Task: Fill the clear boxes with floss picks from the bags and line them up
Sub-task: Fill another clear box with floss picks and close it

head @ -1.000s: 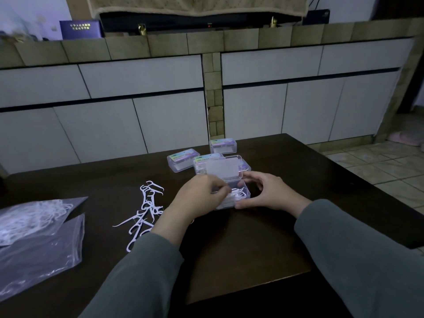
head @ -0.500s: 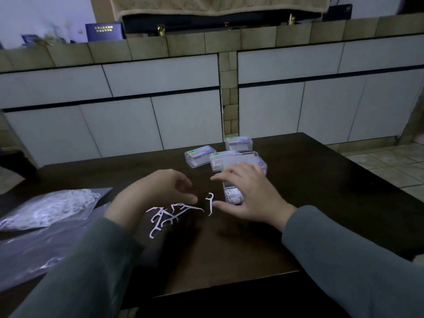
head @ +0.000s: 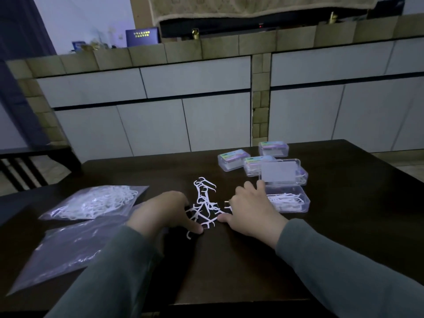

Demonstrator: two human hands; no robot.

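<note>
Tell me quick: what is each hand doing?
Left hand: fingers curled over the loose floss picks; grip cannot be told.
Right hand: open, fingers on the picks.

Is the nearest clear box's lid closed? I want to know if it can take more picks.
No, the nearest clear box stands open, its lid raised upright behind it and white floss picks lying inside.

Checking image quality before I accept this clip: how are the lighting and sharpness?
Head view: dim and bluish, dark table swallows detail; white floss picks stand out; cabinet lines bow from the wide lens; both hands look slightly soft.
</note>
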